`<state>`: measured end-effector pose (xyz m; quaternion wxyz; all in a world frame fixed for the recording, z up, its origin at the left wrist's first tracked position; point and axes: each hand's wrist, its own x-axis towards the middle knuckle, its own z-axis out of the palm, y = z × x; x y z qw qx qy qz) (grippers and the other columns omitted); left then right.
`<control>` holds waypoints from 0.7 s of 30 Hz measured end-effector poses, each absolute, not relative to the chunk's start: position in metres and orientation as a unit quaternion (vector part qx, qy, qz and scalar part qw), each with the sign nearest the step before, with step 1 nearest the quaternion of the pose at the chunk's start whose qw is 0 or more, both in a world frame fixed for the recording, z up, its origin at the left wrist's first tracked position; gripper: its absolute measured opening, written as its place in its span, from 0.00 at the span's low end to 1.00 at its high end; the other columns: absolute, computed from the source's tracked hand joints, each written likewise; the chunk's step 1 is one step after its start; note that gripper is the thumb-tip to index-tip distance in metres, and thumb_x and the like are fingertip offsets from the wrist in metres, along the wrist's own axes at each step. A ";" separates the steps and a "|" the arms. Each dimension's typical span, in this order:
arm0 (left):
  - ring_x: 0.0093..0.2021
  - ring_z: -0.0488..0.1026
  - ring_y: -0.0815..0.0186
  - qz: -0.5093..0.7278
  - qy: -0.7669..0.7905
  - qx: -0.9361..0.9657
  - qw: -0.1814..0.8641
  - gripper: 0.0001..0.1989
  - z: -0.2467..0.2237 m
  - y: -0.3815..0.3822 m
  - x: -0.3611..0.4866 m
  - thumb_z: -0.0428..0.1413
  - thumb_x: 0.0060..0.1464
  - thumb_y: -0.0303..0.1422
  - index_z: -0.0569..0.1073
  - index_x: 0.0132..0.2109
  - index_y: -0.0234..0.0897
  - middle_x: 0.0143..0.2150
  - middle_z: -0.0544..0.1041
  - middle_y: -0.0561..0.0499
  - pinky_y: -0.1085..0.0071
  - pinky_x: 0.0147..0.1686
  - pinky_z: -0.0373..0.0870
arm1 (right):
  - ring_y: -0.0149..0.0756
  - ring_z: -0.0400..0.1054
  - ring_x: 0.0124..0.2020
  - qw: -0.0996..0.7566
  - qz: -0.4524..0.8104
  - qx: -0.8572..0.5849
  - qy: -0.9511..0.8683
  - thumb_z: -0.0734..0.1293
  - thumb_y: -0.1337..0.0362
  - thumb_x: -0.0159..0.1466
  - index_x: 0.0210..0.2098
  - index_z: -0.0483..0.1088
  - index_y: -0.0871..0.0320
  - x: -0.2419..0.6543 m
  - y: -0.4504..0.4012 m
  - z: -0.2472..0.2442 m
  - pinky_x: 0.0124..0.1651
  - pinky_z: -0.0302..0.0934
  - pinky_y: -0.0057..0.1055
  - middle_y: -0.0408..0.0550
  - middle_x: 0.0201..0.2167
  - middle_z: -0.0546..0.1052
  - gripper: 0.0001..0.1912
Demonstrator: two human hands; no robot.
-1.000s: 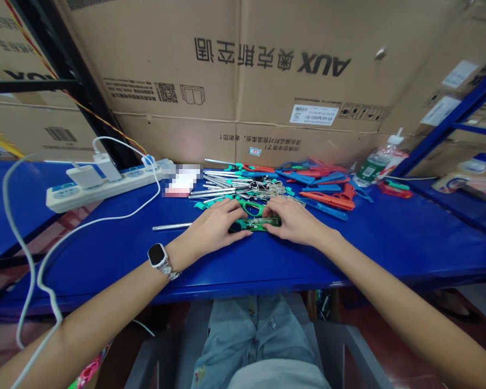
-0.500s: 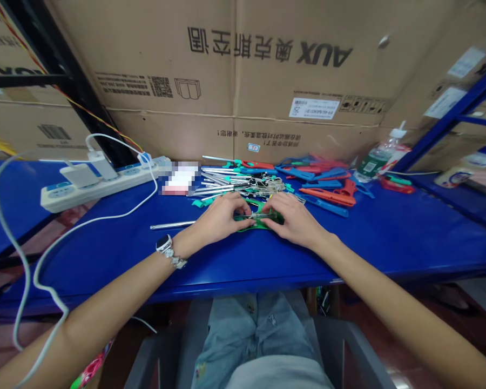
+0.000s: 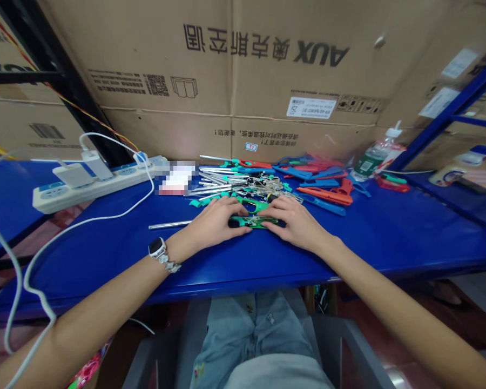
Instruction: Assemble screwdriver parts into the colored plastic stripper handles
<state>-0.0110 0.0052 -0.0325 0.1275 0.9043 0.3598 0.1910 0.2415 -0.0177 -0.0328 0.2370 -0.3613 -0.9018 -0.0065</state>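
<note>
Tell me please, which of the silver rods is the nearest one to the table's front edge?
The single rod reaching out sideways from the left hand. The other rods lie bunched together farther back, toward the cardboard.

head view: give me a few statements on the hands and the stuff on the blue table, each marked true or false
1. The left hand and the right hand are both on the green casing. True.
2. The watch is on the right wrist. False: the watch is on the left wrist.
3. A metal rod sticks out to the left of the left hand. True.
4. The bottle is left of the red and blue casings. False: the bottle is to the right of most of the red and blue casings.
5. The white power strip lies on the left part of the blue table. True.
</note>
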 end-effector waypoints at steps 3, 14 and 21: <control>0.51 0.73 0.55 0.194 0.364 0.903 0.120 0.13 -0.033 0.006 -0.011 0.63 0.61 0.41 0.78 0.48 0.40 0.47 0.78 0.48 0.58 0.51 0.67 | 0.45 0.69 0.45 0.240 -0.006 -0.354 -0.904 0.67 0.61 0.71 0.49 0.80 0.54 0.243 -0.018 -0.035 0.50 0.64 0.45 0.52 0.40 0.78 0.11; 0.48 0.73 0.55 0.187 0.356 0.912 0.077 0.14 -0.033 0.003 -0.013 0.62 0.62 0.42 0.78 0.50 0.40 0.46 0.76 0.47 0.58 0.50 0.67 | 0.44 0.69 0.45 0.247 -0.007 -0.350 -0.904 0.67 0.64 0.71 0.51 0.80 0.56 0.245 -0.020 -0.036 0.51 0.67 0.45 0.53 0.41 0.75 0.13; 0.47 0.72 0.55 0.177 0.334 0.926 0.018 0.14 -0.034 0.000 -0.013 0.59 0.65 0.44 0.80 0.50 0.41 0.42 0.75 0.48 0.55 0.52 0.65 | 0.45 0.70 0.45 0.223 0.007 -0.362 -0.905 0.66 0.67 0.70 0.51 0.81 0.55 0.243 -0.021 -0.032 0.50 0.69 0.46 0.54 0.42 0.75 0.13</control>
